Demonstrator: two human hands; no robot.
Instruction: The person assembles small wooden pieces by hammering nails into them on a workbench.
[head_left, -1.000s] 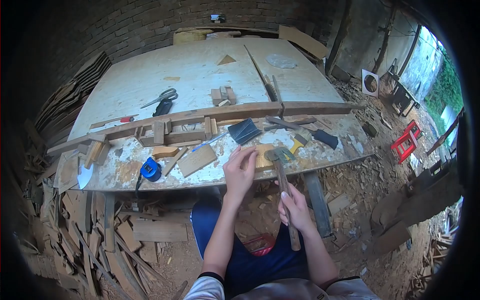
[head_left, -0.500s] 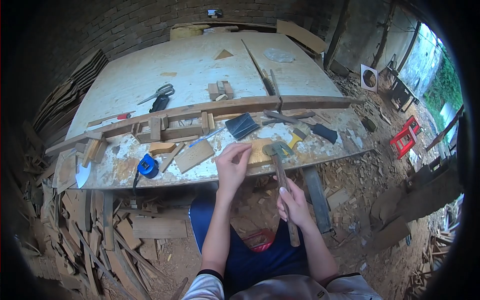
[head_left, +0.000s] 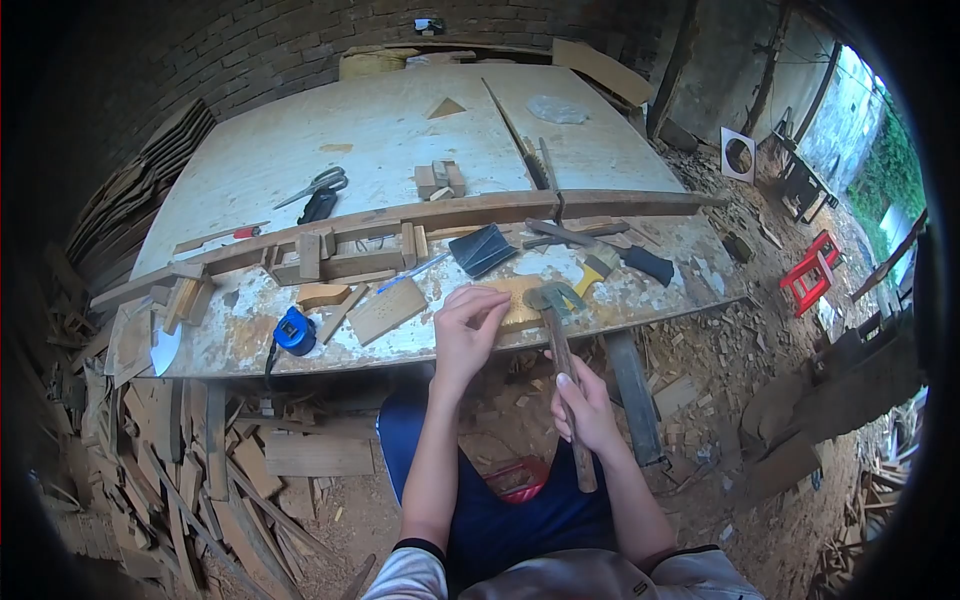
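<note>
My right hand [head_left: 584,402] is wrapped round the wooden handle of a claw hammer [head_left: 560,350]. The hammer's metal head lies over the right part of a small yellowish wood block [head_left: 520,312] near the bench's front edge. Thumb and fingertips of my left hand [head_left: 468,328] are pinched together at the block's left side; whatever they hold is too small to make out. Left of that hand lies a flat wooden piece [head_left: 388,311]. A black square-ended object [head_left: 482,250] rests just behind the block.
On the bench [head_left: 240,340] are a blue tape measure [head_left: 295,332], scissors [head_left: 318,187], a yellow-handled brush [head_left: 596,270] and a black-handled tool [head_left: 648,264]. A long wooden beam [head_left: 380,228] crosses it. Wood scraps cover the floor, with a red stool [head_left: 811,275] at right.
My left hand has shifted very slightly, its fingertips still together. The hammer and my right hand are almost where they were.
</note>
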